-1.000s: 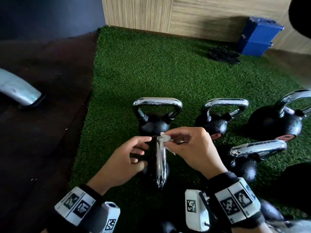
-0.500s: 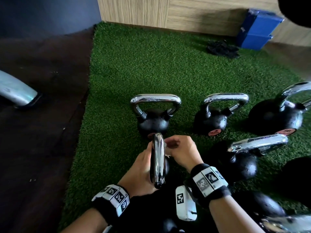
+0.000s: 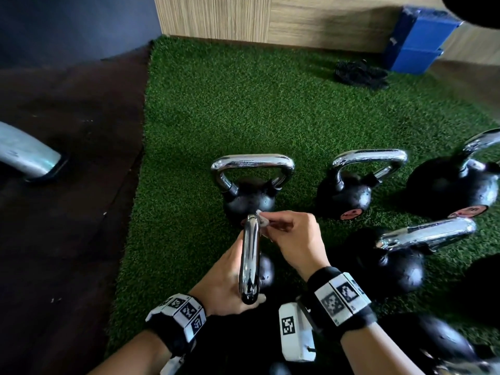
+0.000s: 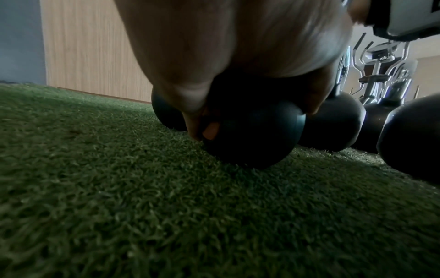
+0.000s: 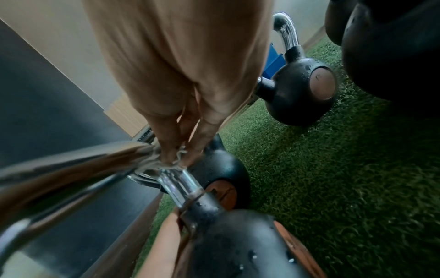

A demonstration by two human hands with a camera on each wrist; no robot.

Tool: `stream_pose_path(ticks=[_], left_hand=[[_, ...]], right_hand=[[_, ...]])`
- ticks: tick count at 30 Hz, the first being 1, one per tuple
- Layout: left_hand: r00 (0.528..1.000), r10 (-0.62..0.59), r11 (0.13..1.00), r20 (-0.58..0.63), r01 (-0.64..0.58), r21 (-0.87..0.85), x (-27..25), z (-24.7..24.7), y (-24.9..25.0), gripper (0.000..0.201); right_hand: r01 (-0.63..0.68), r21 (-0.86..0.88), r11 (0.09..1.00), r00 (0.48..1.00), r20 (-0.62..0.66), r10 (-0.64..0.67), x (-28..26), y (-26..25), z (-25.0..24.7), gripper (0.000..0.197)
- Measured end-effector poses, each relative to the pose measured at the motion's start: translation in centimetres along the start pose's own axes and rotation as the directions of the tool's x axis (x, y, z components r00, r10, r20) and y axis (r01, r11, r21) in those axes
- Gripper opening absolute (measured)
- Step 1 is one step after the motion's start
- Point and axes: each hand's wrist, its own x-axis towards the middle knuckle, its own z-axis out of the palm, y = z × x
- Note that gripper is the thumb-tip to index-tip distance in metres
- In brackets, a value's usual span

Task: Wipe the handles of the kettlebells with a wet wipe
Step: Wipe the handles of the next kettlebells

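Raised again, right hand [image 3: 290,240] presses crumpled wipe [image 3: 260,218] against smooth chrome handle [image 3: 250,262].

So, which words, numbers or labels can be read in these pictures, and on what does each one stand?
No text can be read.
Round red labels on the kettlebells: print too blurred.
Wristbands: only black-and-white square code markers, no letters.
Blue boxes: a small white mark, too small to read.

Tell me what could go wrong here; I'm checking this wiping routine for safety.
The wipe is only a small wad pinched by the right hand at the far bend of the handle, so it may slip off the chrome. The left hand steadies the kettlebell on soft turf; it might tip against the next kettlebell.
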Motion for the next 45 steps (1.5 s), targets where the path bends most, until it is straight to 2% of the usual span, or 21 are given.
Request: stream_pose_path(ticks=[3,5,9,12,15,19,23,26,28,30,35,36,40,41,45], left_hand=[[0.999,-0.025,0.999,0.034,0.026,-0.032,0.4,-0.1,-0.3,0.132],[0.998,-0.044,0.998,0.055,0.047,-0.046,0.7,-0.2,-0.4,0.127],[0.996,-0.059,0.997,0.070,0.062,-0.047,0.7,-0.6,-0.4,0.119],[0.995,-0.066,0.996,0.077,0.070,-0.052,0.6,-0.8,-0.3,0.123],[0.993,-0.073,0.996,0.096,0.077,-0.034,0.4,-0.8,-0.5,0.116],[0.994,-0.078,0.995,0.071,0.082,-0.052,0.5,-1.0,-0.5,0.112],[0.993,-0.099,0.991,0.059,0.104,-0.089,0.8,-0.8,-0.9,0.117],[0.983,-0.135,0.986,0.122,0.146,-0.083,1.2,-1.0,-1.3,0.105],[0.973,-0.177,0.978,0.146,0.190,-0.080,1.3,-1.1,-1.6,0.088],[0.969,-0.199,0.973,0.144,0.213,-0.084,1.5,-1.2,-1.6,0.081],[0.977,-0.186,0.968,0.103,0.200,-0.154,1.5,-1.5,-1.6,0.095],[0.975,-0.194,0.967,0.109,0.209,-0.147,1.4,-1.5,-1.5,0.093],[0.972,-0.219,0.968,0.084,0.227,-0.110,1.3,-1.6,-0.9,0.061],[0.974,-0.213,0.971,0.073,0.219,-0.095,1.3,-1.6,-0.7,0.059],[0.982,-0.170,0.977,0.079,0.179,-0.114,1.4,-1.8,-0.3,0.083]], right_hand=[[-0.063,0.046,0.997,0.998,0.007,0.063,0.5,0.0,0.0,0.020],[-0.062,0.051,0.997,0.998,0.012,0.061,0.6,-0.2,-0.3,0.021],[0.124,-0.030,0.992,0.992,0.014,-0.123,-0.3,-1.5,-1.0,0.031],[0.235,-0.089,0.968,0.968,0.109,-0.225,-1.2,-2.8,-1.8,0.024],[0.299,-0.146,0.943,0.937,0.230,-0.262,-1.8,-4.1,-2.6,0.019],[0.258,-0.171,0.951,0.916,0.356,-0.185,-1.1,-4.8,-3.3,0.023],[0.119,-0.093,0.989,0.934,0.349,-0.079,-1.0,-4.5,-3.4,0.024],[0.099,-0.076,0.992,0.893,0.446,-0.055,-2.2,-4.3,-3.1,0.023],[0.111,-0.108,0.988,0.862,0.505,-0.041,-2.7,-4.2,-2.8,0.023],[0.136,-0.146,0.980,0.861,0.507,-0.044,-2.7,-4.2,-2.6,0.024],[0.151,-0.182,0.972,0.859,0.511,-0.037,-2.9,-3.9,-2.2,0.026],[0.163,-0.196,0.967,0.854,0.519,-0.038,-3.1,-3.7,-2.0,0.026],[0.230,-0.268,0.936,0.859,0.507,-0.065,-3.7,-2.9,-0.9,0.027],[0.229,-0.280,0.932,0.865,0.498,-0.063,-3.9,-2.7,-0.8,0.027],[0.195,-0.243,0.950,0.869,0.492,-0.053,-4.3,-2.1,-1.4,0.024]])
